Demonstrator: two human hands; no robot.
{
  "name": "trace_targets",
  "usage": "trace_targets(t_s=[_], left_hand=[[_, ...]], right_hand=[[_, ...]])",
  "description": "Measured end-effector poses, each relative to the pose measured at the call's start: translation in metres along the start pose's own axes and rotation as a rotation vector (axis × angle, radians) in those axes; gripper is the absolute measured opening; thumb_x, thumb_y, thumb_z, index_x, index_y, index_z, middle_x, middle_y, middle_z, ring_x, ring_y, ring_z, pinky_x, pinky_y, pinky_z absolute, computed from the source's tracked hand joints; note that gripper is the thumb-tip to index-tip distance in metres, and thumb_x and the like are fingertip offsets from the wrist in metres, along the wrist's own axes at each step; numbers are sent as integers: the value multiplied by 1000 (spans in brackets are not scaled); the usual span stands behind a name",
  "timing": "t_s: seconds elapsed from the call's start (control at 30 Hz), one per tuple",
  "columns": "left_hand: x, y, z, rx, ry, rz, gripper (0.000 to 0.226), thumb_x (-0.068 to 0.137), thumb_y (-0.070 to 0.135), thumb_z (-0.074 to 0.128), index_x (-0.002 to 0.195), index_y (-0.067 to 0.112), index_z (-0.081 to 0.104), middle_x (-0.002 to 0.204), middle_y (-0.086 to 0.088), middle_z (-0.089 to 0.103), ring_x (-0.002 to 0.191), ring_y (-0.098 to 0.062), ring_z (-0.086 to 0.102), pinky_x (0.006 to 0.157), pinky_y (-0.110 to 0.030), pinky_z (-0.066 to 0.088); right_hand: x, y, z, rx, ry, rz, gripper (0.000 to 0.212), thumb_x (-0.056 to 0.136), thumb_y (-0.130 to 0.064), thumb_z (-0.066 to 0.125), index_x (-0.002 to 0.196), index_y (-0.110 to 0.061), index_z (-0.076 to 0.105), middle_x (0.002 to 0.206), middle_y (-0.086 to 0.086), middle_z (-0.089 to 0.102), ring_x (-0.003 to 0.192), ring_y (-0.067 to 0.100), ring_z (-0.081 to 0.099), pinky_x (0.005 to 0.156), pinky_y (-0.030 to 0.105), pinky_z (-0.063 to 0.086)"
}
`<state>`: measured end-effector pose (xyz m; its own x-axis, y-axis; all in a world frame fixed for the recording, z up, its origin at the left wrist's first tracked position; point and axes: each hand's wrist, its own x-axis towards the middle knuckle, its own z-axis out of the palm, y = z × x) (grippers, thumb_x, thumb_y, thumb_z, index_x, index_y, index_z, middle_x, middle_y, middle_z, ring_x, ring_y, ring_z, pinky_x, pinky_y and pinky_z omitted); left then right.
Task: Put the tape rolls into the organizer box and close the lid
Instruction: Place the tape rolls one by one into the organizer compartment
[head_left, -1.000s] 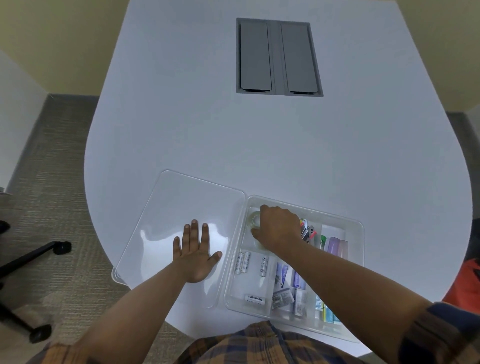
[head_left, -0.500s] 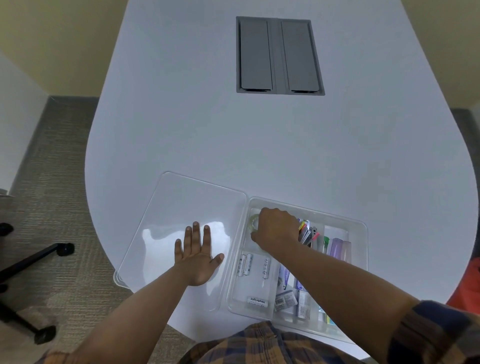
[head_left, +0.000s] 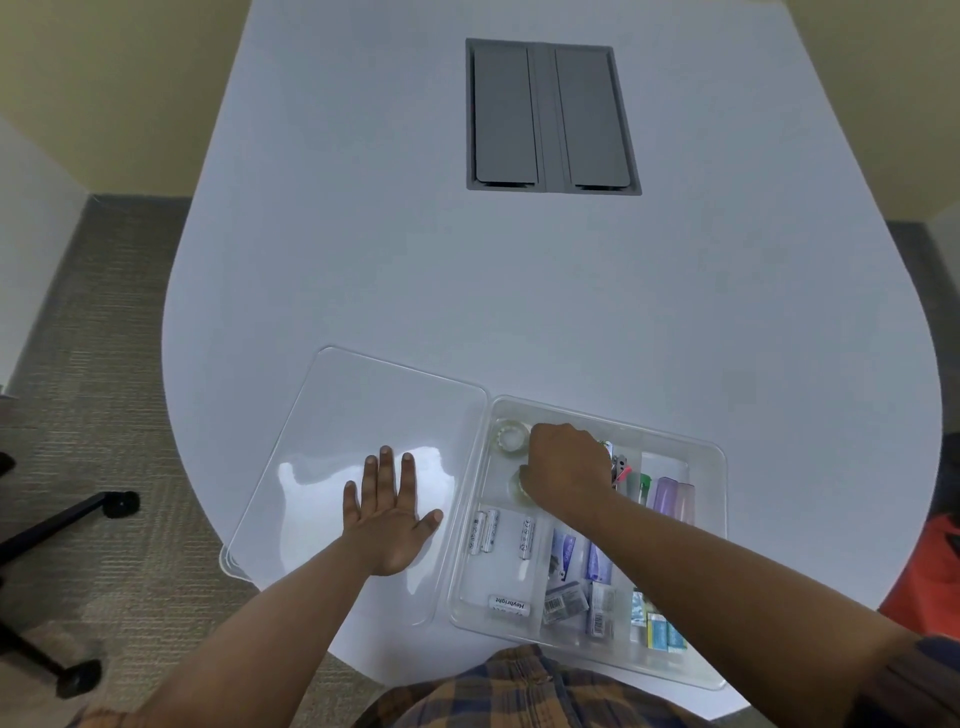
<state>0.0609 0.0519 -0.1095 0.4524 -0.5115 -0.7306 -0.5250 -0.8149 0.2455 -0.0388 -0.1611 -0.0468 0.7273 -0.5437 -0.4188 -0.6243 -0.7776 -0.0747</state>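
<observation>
A clear organizer box (head_left: 714, 467) stands open at the table's near edge. Its clear lid (head_left: 363, 415) lies flat to the left, and my left hand (head_left: 389, 514) rests palm down on it with fingers spread. In the box's far-left compartment lies a clear tape roll (head_left: 511, 435). Just below it a second clear tape roll (head_left: 518, 486) sits under the fingers of my right hand (head_left: 569, 467), which curls over it inside the box. Most of that roll is hidden by the hand.
The box also holds batteries (head_left: 485, 530), pens, small packets and a purple case (head_left: 672, 499). A grey cable hatch (head_left: 550, 117) is set into the white table (head_left: 519, 291) farther back. A chair base (head_left: 62, 525) stands on the carpet at left.
My right hand has shifted slightly toward me within the far-left compartment, uncovering the upper tape roll. My left hand stays flat on the lid.
</observation>
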Motion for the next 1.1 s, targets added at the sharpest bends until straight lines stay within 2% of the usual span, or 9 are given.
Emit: trace_targets(t_s=[0.13,0.33,0.5,0.63,0.77,0.87,0.97,1.03,1.1], left_hand=[[-2,2,-1,-6,19,-5,85,93,62,21,127,18,-42,134,1,-50,134,-20,-40,112,-50,-18],[-3,3,-3,5,-11,10,84,93,61,21,125,20,-44,131,0,-53,124,-15,-47,111,-50,-20],[-1,0,-2,11,-6,19,84,93,62,20,125,23,-46,130,2,-55,123,-16,-48,111,-50,-21],[1,-2,2,9,5,22,85,93,63,21,125,23,-46,131,2,-55,123,-15,-48,111,-49,-21],[1,0,6,-1,48,28,84,92,63,21,127,23,-45,134,2,-53,124,-15,-47,111,-49,-21],[-2,-1,9,-26,139,38,84,93,63,20,131,23,-42,140,2,-49,127,-15,-46,112,-48,-20],[-7,-2,16,-57,265,64,84,91,65,19,138,21,-34,148,1,-39,133,-15,-40,114,-47,-17],[-10,-4,19,-66,347,94,85,86,69,15,143,21,-27,151,1,-35,138,-16,-35,114,-44,-15],[-13,-6,19,-73,383,121,87,86,69,21,147,22,-19,154,0,-30,140,-16,-31,115,-43,-13]], right_hand=[[-4,8,-5,-33,-76,-32,21,79,-23,58,97,-12,60,97,8,65,89,31,65,64,32,46],[-10,10,6,-27,-136,-69,30,81,-18,59,111,-18,63,106,7,68,94,30,66,75,37,56],[-11,14,8,60,-133,-65,32,79,-12,55,110,-18,63,104,6,69,92,29,65,73,35,54],[-12,17,4,169,-171,-48,41,81,-15,53,122,-24,58,116,4,66,103,29,63,79,35,51],[-28,19,0,293,29,-41,37,86,-30,55,123,-29,56,125,-5,62,102,21,64,79,33,49],[-51,23,3,391,164,-160,28,85,-27,61,114,-25,61,125,-6,61,91,17,65,76,29,50],[-77,33,16,320,186,-243,35,82,-27,66,117,-23,64,139,-2,55,114,17,59,99,30,41],[-94,41,25,259,164,-247,43,83,-32,66,125,-26,60,146,-2,48,127,18,51,106,35,37],[-104,47,34,206,110,-230,51,86,-40,60,135,-29,50,153,-4,38,136,17,41,112,39,34]])
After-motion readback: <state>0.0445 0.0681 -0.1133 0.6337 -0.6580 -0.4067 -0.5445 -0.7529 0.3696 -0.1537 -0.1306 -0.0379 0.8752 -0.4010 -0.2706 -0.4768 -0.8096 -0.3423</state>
